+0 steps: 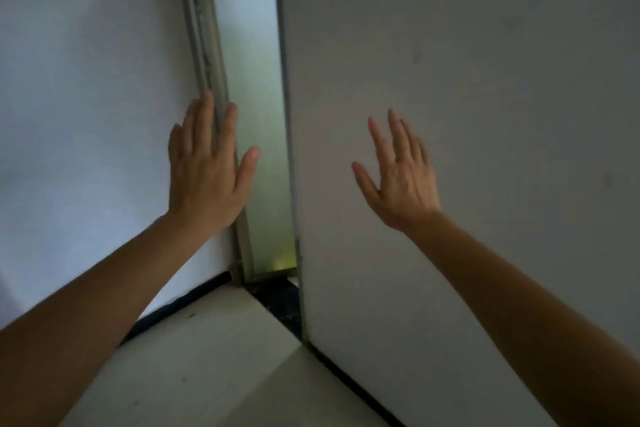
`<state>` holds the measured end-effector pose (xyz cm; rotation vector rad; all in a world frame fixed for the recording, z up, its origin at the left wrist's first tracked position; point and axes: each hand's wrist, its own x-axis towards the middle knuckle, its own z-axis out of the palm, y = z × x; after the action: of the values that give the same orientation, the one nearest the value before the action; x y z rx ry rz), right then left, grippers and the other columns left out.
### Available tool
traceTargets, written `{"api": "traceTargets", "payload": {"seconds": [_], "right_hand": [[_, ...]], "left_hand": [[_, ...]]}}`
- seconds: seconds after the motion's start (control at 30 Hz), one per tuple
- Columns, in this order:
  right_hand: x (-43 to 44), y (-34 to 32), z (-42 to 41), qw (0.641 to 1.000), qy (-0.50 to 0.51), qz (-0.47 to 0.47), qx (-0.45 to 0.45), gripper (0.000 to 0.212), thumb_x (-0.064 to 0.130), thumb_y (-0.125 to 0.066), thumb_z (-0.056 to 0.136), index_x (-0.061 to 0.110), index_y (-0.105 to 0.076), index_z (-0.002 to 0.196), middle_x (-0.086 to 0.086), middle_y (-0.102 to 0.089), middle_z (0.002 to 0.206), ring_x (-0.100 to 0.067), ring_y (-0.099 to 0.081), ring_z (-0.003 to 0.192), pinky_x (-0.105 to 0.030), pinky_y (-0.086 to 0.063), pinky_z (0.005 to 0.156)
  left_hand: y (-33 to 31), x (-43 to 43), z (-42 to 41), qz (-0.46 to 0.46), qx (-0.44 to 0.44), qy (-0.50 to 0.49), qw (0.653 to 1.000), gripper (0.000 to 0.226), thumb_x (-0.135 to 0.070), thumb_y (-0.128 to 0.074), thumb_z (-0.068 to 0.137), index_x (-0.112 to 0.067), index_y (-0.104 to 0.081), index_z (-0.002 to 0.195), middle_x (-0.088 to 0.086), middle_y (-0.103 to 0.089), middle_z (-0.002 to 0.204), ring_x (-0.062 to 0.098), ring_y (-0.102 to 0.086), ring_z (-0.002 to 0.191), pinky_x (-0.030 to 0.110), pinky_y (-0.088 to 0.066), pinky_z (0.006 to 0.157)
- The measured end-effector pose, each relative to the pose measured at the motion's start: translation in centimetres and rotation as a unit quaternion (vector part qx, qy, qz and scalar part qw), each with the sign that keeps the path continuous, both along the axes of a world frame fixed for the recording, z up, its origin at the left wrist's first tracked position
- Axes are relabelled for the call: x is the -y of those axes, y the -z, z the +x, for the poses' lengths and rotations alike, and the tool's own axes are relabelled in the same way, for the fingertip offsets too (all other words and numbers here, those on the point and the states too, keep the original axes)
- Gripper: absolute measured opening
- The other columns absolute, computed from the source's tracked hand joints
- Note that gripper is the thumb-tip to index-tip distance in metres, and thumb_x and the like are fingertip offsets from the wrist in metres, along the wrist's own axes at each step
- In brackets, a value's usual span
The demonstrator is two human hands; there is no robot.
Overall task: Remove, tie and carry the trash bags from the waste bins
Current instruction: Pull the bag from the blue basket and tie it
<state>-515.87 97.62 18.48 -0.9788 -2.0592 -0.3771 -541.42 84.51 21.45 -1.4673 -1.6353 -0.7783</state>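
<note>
- Narrow corridor corner: matte white left wall (86, 80), a big flat white wall (485, 80) on the right, and a pale smooth floor (214, 357) edged with black skirting (180, 305).
- Between the walls is a tall narrow frosted glass door (256, 135) in a grey metal frame (202, 45), with a dark speckled threshold (280, 302) at its foot.
- Left hand (204, 177) is raised with its back to the camera, fingers straight, holding nothing. It overlaps the door frame in view; contact can't be told.
- Right hand (401, 177) is raised in front of the right wall, fingers spread and straight, also empty.
- No trash bags or waste bins are in view, so they are somewhere out of frame and the task looks not yet begun.
- Judgement: the bags are probably thin soft plastic film, slippery, floppy and easily torn. Best to gather the rim into a neck and grip there, not pull on the side wall. Weight is unknown.
</note>
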Motion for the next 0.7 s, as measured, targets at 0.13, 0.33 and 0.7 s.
{"api": "traceTargets", "payload": {"seconds": [0.13,0.33,0.7], "right_hand": [[4.1,5.0,16.3,0.982,0.154,-0.04,0.099,0.075,0.06,-0.03,0.099,0.022,-0.006,0.159,-0.017,-0.002,0.165,-0.034,-0.009,0.152,-0.049,-0.014,0.123],[15.7,7.1,42.9,0.919,0.37,-0.076,0.114,0.073,0.062,-0.027,0.099,0.024,-0.009,0.159,-0.015,-0.003,0.166,-0.034,-0.008,0.152,-0.055,-0.018,0.121],[39.9,9.0,83.1,0.74,0.667,-0.087,0.034,0.074,0.06,-0.029,0.098,0.023,-0.011,0.159,-0.015,-0.002,0.166,-0.035,-0.012,0.152,-0.051,-0.014,0.122]], "left_hand": [[4.5,-5.1,13.4,-0.037,0.026,0.139,0.989,0.067,-0.048,-0.031,0.101,-0.005,-0.031,0.153,0.03,-0.023,0.159,0.047,-0.025,0.145,0.063,-0.025,0.113],[6.7,-8.0,40.7,-0.073,-0.009,0.37,0.926,0.069,-0.049,-0.033,0.101,-0.005,-0.028,0.154,0.028,-0.019,0.161,0.045,-0.022,0.147,0.064,-0.024,0.113],[9.7,2.7,91.7,-0.133,-0.017,0.626,0.768,0.069,-0.054,-0.018,0.103,-0.018,0.0,0.16,0.013,0.007,0.167,0.03,0.005,0.154,0.059,-0.01,0.121]]}}
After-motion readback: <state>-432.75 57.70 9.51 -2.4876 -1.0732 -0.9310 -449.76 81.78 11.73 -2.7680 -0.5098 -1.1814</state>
